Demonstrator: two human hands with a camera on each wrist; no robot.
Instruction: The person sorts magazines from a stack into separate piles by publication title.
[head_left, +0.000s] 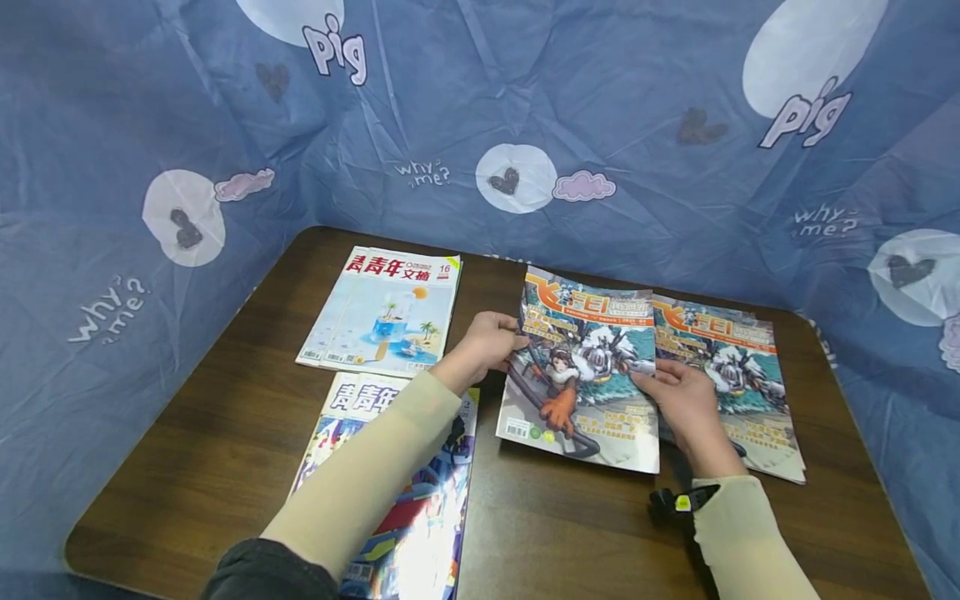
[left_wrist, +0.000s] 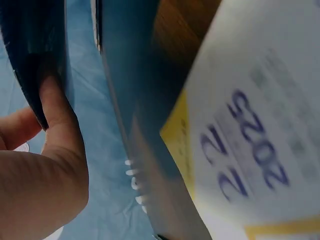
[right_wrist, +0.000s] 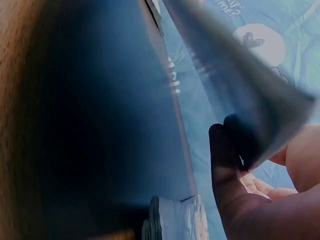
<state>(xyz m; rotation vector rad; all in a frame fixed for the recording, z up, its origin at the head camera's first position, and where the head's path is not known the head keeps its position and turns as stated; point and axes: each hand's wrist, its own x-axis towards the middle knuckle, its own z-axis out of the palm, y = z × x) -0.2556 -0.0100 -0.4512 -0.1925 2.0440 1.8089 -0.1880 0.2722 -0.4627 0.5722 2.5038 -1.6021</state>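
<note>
A magazine [head_left: 577,375] with an orange title and an orange-gloved figure is held over the table, tilted. My left hand [head_left: 489,343] pinches its left edge, and my right hand [head_left: 684,407] grips its right edge with the thumb on the cover. From the left wrist view, the left hand [left_wrist: 60,160] has its fingers on both sides of the magazine [left_wrist: 30,45]. The right wrist view shows the right hand [right_wrist: 265,200] likewise at the blurred magazine [right_wrist: 250,85]. More magazines with the same cover [head_left: 757,400] lie just right, partly behind the right hand.
Overlapping magazines with a beach picture [head_left: 360,308] lie at the table's back left. Nearer, below my left forearm, are colourful magazines [head_left: 435,517] with glare on them. The brown wooden table [head_left: 187,417] meets a blue printed cloth [head_left: 420,108] behind it.
</note>
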